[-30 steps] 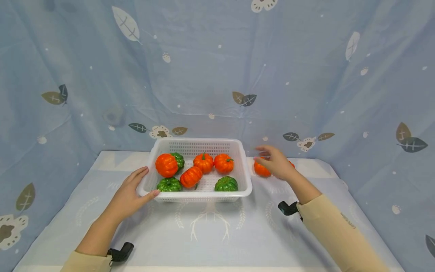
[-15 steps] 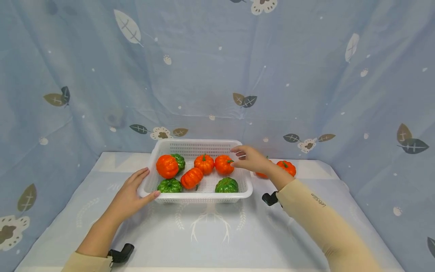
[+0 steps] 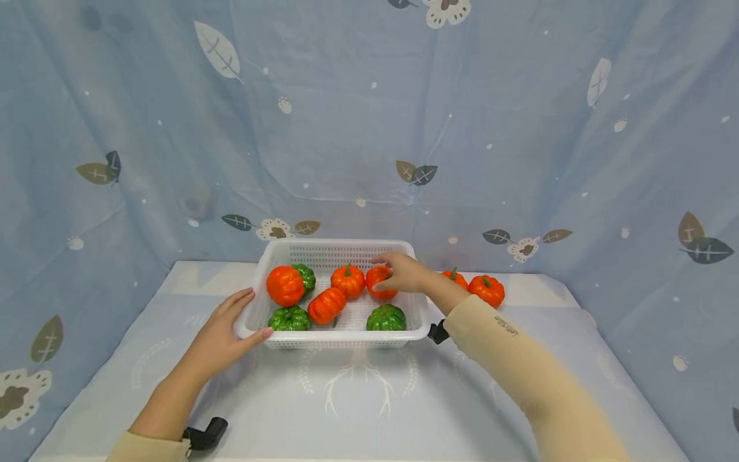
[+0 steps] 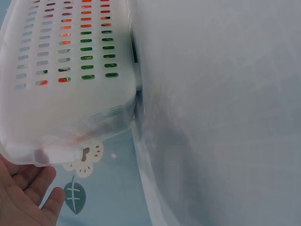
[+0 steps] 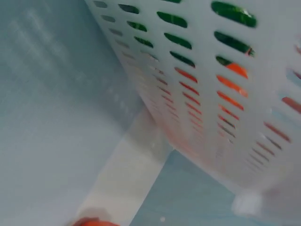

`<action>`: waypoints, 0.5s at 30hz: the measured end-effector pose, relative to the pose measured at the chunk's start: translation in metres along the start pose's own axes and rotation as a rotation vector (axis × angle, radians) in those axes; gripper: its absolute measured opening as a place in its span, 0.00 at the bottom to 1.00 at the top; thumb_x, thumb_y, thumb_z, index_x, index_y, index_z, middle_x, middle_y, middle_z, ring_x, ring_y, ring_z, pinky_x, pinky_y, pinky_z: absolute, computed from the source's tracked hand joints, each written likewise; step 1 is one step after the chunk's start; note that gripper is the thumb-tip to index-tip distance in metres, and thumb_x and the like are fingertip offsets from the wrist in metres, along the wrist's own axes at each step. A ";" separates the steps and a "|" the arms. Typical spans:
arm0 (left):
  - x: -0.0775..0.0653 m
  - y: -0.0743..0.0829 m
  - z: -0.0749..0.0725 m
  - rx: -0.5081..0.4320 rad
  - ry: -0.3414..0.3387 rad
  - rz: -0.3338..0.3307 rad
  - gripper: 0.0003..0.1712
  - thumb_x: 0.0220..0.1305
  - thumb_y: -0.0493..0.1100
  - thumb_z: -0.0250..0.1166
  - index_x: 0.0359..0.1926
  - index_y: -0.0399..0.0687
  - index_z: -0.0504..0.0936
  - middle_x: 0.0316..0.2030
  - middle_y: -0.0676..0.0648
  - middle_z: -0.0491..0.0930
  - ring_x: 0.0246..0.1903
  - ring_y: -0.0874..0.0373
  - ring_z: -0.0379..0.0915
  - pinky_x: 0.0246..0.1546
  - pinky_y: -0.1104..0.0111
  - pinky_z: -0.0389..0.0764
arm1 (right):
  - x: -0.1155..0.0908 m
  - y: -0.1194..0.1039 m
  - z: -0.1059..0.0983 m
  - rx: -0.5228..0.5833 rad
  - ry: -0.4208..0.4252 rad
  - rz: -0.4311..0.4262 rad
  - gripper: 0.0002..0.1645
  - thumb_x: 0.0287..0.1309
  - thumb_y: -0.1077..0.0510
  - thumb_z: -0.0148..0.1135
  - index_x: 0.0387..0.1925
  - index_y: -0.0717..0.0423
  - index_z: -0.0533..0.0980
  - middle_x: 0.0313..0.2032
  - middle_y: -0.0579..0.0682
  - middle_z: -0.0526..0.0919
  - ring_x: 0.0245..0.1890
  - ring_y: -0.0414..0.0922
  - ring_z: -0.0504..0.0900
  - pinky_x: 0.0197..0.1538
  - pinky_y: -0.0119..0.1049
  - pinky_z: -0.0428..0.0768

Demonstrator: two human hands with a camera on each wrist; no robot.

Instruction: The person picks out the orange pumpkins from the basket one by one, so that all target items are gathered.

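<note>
Reaching leftward with the nearer, right grip [image 3: 406, 274] over an orange pumpkin [image 3: 376, 276] lying left of and partly under it, at the far right inside a white basket [image 3: 346, 335], without clearly showing whether grasping; resting an unclenched left grip [image 3: 216, 337] against the basket's left end.

The bench [image 3: 444, 410] fills the lower part of the frame, topped with a pale grey-blue printed cloth [image 3: 277, 417], a white band [image 3: 539, 285] running along its far edge. A white basket [image 3: 340, 335] stands on it at the frame's lower centre. Right of that, two orange pumpkins [image 3: 487, 292] lie side by side near the far edge, the left one partly hidden.
</note>
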State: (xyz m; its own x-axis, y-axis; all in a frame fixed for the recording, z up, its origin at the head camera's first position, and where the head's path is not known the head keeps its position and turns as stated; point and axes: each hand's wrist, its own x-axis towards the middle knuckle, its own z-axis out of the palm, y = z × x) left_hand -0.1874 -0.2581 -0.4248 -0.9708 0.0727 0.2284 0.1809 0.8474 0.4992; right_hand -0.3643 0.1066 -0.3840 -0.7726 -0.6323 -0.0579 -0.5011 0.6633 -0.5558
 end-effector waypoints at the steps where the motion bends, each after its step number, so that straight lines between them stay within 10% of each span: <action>1: 0.000 0.000 0.001 -0.001 -0.001 -0.001 0.53 0.61 0.63 0.69 0.74 0.36 0.60 0.74 0.36 0.56 0.69 0.30 0.54 0.60 0.30 0.61 | 0.002 0.001 0.002 -0.008 -0.003 0.006 0.42 0.56 0.50 0.75 0.68 0.59 0.70 0.66 0.55 0.73 0.65 0.56 0.72 0.66 0.50 0.72; 15: 0.000 0.000 0.000 0.000 -0.003 -0.001 0.53 0.61 0.63 0.68 0.75 0.37 0.59 0.74 0.36 0.55 0.69 0.30 0.54 0.61 0.31 0.61 | 0.015 0.000 0.012 -0.183 -0.016 0.087 0.42 0.52 0.55 0.78 0.67 0.57 0.71 0.61 0.53 0.79 0.61 0.50 0.76 0.69 0.45 0.69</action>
State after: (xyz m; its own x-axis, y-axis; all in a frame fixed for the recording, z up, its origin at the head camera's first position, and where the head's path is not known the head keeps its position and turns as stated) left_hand -0.1871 -0.2581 -0.4248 -0.9716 0.0736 0.2251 0.1799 0.8474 0.4996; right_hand -0.3716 0.0923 -0.3952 -0.8108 -0.5743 -0.1131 -0.4959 0.7766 -0.3885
